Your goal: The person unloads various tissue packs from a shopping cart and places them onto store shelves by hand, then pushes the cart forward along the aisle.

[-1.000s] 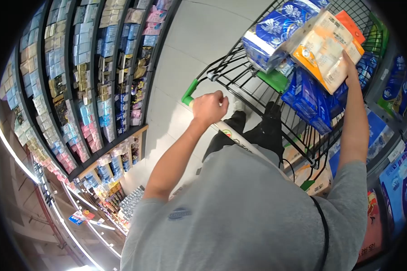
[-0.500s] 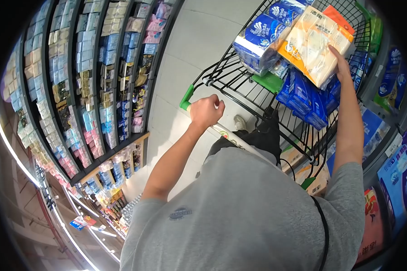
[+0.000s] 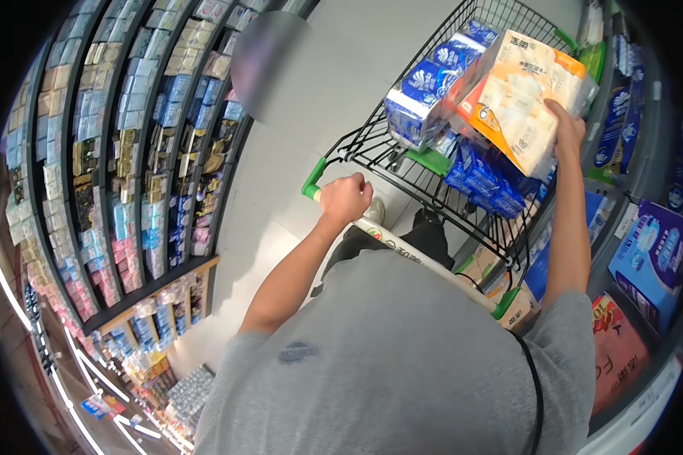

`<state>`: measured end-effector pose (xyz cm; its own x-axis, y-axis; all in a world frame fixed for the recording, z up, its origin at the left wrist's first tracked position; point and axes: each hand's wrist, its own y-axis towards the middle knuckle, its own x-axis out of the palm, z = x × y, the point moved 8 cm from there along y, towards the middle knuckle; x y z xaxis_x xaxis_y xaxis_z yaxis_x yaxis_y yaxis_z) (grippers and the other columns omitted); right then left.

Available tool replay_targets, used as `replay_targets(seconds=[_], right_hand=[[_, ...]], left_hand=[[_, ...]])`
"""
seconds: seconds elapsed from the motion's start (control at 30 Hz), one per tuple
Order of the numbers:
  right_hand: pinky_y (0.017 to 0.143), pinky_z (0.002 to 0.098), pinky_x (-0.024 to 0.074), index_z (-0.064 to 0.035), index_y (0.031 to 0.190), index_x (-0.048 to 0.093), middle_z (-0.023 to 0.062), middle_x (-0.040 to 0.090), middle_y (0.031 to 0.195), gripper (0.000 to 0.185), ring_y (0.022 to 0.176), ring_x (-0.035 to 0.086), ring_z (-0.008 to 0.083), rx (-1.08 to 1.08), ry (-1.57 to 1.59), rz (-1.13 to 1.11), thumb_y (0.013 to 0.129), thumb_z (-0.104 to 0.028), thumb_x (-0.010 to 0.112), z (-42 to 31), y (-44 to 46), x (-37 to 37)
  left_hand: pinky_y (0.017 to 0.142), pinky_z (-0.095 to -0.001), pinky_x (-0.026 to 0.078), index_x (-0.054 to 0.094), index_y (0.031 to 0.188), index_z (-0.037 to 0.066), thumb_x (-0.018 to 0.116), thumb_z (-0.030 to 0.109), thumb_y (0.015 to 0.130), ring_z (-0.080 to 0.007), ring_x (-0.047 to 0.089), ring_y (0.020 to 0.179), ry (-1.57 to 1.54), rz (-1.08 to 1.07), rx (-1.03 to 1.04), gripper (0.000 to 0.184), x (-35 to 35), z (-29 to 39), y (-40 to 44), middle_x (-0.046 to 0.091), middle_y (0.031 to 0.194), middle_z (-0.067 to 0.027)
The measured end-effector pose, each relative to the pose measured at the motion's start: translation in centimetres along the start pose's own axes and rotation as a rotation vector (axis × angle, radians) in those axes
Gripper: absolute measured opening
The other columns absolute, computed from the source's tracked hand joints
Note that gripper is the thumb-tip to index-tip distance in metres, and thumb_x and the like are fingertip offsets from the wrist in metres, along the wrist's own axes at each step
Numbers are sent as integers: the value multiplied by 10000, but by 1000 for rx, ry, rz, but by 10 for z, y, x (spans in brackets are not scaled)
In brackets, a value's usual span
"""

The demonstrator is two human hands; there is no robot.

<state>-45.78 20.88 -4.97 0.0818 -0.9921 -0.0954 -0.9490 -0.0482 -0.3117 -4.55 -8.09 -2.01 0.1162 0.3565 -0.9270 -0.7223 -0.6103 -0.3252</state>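
My left hand [image 3: 345, 199] is closed around the pale handle bar [image 3: 393, 241] of a black wire shopping cart [image 3: 470, 231], close to its green end. My right hand [image 3: 568, 129] grips the right edge of a cream and orange tissue pack [image 3: 525, 98], its thumb side on the top face and some fingers hidden. That pack lies tilted on other goods in the cart. Beside it on the left are blue Vinda tissue rolls [image 3: 420, 95] in clear wrap. Below it lie several dark blue packs [image 3: 484, 182], partly covered.
A tall shelf [image 3: 140, 152] of small tissue packs lines the left side. On the right stand shelves with a blue and purple pack [image 3: 653, 250] and a red pack [image 3: 616, 353]. Pale tiled floor [image 3: 296, 106] runs between. A blurred round patch hides part of the upper left shelf.
The cart and my body have shifted relative to the shelves. The tissue pack sits slightly lower in view, turned a little, with my right hand still on it. My left hand stays on the handle.
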Motion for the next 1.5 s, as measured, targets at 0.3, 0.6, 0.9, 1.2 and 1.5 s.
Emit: replay_targets(seconds=[0.3, 0.6, 0.9, 1.2, 1.5], right_hand=[[845, 319, 525, 86, 1203, 551, 177, 621, 1149, 477, 973, 643, 241, -803, 194, 203, 762, 56, 728, -211, -238, -168], [940, 386, 501, 90, 1056, 678, 207, 674, 1112, 339, 1072, 632, 274, -912, 437, 750, 866, -162, 553, -210, -557, -219], [792, 302, 493, 31, 1084, 562, 79, 639, 945, 533, 830, 615, 172, -1141, -361, 1168, 631, -115, 802, -264, -803, -97], [822, 294, 479, 2, 1099, 555, 68, 622, 1011, 595, 915, 599, 158, -1035, -849, 1485, 620, -172, 863, -245, -904, -97], [817, 277, 509, -4, 1147, 519, 76, 633, 1019, 710, 931, 631, 159, -1079, -1223, 1616, 615, -240, 925, -227, -1009, -135]], left_hand=[[668, -452, 529, 696, 761, 72, 575, 305, 836, -343, 668, 702, -70, -17, 203, 274, -4, 7, -3, 684, 720, -149], [684, -510, 509, 685, 722, 42, 539, 373, 841, -398, 651, 711, -41, -3, 700, 381, 3, -18, -18, 660, 750, -208], [601, -479, 480, 682, 658, 56, 559, 394, 895, -373, 639, 672, -84, 108, 889, 431, -4, -49, -32, 652, 714, -151], [670, -487, 509, 740, 757, 71, 549, 403, 861, -397, 656, 717, -81, 61, 854, 397, -17, -60, -41, 668, 706, -186], [720, -481, 514, 731, 803, 56, 596, 359, 795, -389, 669, 801, -38, 108, 713, 332, -18, -71, -36, 697, 794, -181]])
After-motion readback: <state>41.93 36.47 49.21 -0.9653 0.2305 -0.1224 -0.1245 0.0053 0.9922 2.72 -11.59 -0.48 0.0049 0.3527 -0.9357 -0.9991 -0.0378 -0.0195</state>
